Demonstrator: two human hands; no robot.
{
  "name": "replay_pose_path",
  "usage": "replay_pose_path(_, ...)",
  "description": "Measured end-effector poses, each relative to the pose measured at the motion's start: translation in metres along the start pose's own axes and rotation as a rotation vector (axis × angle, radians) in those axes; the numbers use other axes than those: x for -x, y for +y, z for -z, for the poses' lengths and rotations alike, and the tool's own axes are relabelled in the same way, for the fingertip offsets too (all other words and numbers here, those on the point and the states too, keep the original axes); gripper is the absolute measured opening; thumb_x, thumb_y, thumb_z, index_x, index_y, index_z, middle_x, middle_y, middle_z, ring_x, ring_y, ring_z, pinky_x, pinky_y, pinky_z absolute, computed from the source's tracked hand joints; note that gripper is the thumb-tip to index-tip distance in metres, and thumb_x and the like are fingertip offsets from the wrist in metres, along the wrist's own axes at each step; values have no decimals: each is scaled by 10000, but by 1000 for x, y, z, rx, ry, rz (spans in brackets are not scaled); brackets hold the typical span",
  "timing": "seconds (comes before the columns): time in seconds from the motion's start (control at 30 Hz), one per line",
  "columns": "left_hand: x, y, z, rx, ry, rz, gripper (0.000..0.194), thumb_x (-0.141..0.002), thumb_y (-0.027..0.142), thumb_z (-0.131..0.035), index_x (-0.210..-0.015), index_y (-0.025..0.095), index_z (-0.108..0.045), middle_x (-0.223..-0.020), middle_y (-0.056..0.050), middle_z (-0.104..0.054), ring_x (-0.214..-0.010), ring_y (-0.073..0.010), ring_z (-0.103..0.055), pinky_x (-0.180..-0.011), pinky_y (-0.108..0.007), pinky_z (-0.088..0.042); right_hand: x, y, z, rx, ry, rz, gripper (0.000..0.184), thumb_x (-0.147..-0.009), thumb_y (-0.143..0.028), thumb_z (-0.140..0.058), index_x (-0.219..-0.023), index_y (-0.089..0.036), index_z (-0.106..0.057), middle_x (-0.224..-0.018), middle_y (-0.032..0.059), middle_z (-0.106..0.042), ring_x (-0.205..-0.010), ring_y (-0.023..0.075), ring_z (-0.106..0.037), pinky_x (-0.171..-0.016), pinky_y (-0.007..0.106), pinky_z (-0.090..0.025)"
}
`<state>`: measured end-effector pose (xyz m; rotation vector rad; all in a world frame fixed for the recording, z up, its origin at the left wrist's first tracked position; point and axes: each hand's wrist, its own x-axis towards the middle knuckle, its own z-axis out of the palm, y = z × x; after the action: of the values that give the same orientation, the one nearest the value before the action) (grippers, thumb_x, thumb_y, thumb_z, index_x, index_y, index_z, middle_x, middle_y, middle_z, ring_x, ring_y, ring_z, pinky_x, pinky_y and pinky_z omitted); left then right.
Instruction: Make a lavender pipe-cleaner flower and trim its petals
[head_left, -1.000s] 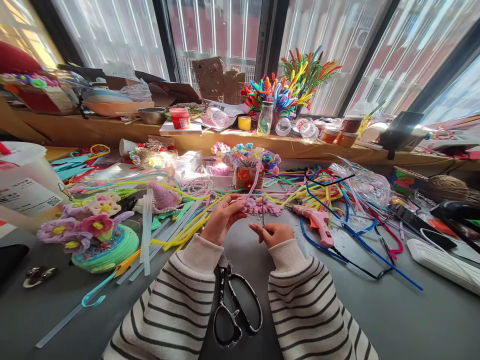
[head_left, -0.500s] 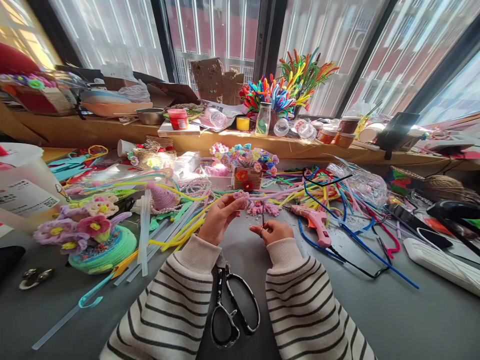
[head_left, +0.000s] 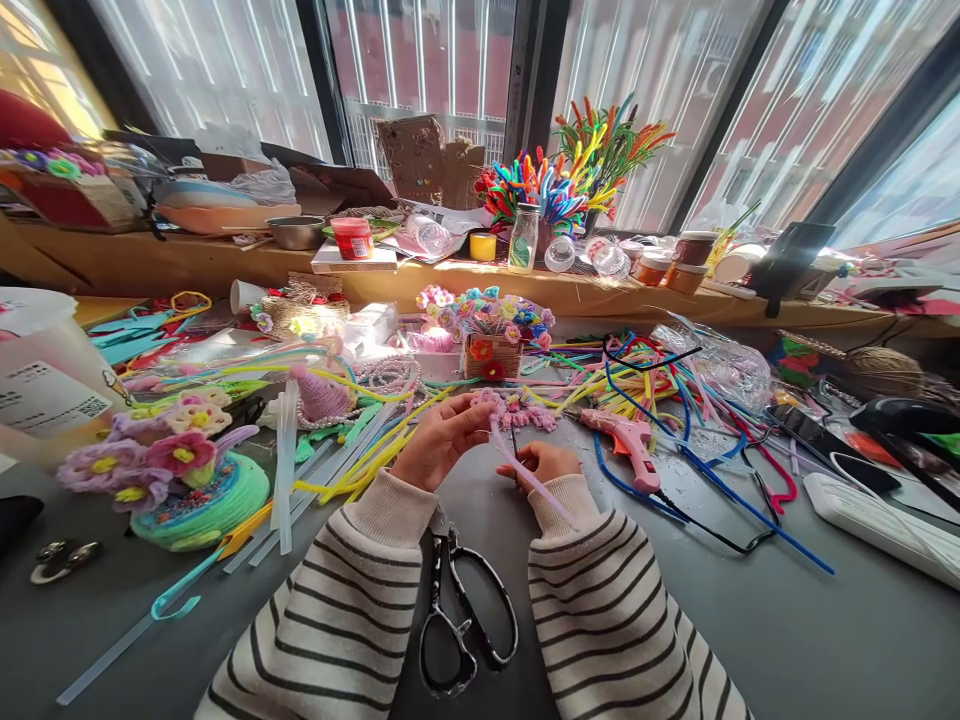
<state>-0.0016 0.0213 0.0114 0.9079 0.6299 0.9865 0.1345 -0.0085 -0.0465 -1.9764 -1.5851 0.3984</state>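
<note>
My left hand (head_left: 444, 436) is closed, with thumb and fingertips pinching a lilac-pink pipe cleaner (head_left: 529, 474). Its upper end is curled at the fingertips, and its free tail hangs down to the right, passing in front of my right hand (head_left: 546, 466). That hand is closed on a thin dark metal tool (head_left: 514, 438) pointing upward; its lower part is hidden in my fingers. Just beyond both hands, a pile of fluffy pink pieces (head_left: 534, 412) lies on the grey table. Large black-handled scissors (head_left: 466, 610) rest between my forearms, their blades partly covered by my left sleeve.
A pink glue gun (head_left: 628, 446) lies to the right among loose pipe cleaners (head_left: 660, 380). Clear glue sticks (head_left: 284, 470) and a green pot of fuzzy flowers (head_left: 202, 500) are at left. Beyond the hands stands a small flower basket (head_left: 491, 357).
The pipe cleaner's tail stood upward at first and now hangs down to the right across my right hand. Its curled end stays in my left fingertips. The dark tool remains in my right hand.
</note>
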Motion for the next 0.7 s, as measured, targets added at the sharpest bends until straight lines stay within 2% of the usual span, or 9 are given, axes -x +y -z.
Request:
replay_pose_path(0.17,0,-1,1,25,-26,19,64,-623,174,-612,-672,132,-606,-611,24,-580,-536,-46,-522,-557,-159,-433,3,-2,6,133,58,51,275,-534,-490,-600,-490,-221,-569,-451,-1,-584,-473,157,-530,-502,269,-368)
replay_pose_path(0.33,1,-1,1,65,-92,67,93,-641,178,-599,-723,137,-583,-712,-14,-617,-682,-113,-585,-677,-235,-461,0,-3,5,87,-6,-9,179,-550,-382,-633,-541,-210,-583,-473,-11,-595,-479,145,-540,-517,261,-376)
replay_pose_path(0.47,-1,-1,1,46,-2,72,105,-610,146,-624,-690,127,-560,-629,-1,-609,-599,-95,-587,-598,-192,-467,-1,0,5,9,-38,15,127,-560,-305,-636,-627,-199,-614,-521,-9,-613,-517,138,-555,-538,249,-392)
replay_pose_path(0.57,-1,-2,1,-12,51,55,117,-591,147,-639,-632,124,-532,-601,-1,-607,-562,-90,-579,-567,-192,-469,-3,1,8,-58,5,72,119,-610,-302,-590,-635,-191,-624,-557,5,-619,-532,135,-556,-534,237,-405)
replay_pose_path(0.7,-2,-5,3,-88,105,54,156,-558,172,-663,-582,120,-518,-581,-12,-608,-549,-100,-575,-555,-209,-471,-10,-8,16,-335,64,146,350,-731,-437,-411,-668,-165,-622,-543,18,-600,-453,114,-544,-473,216,-421)
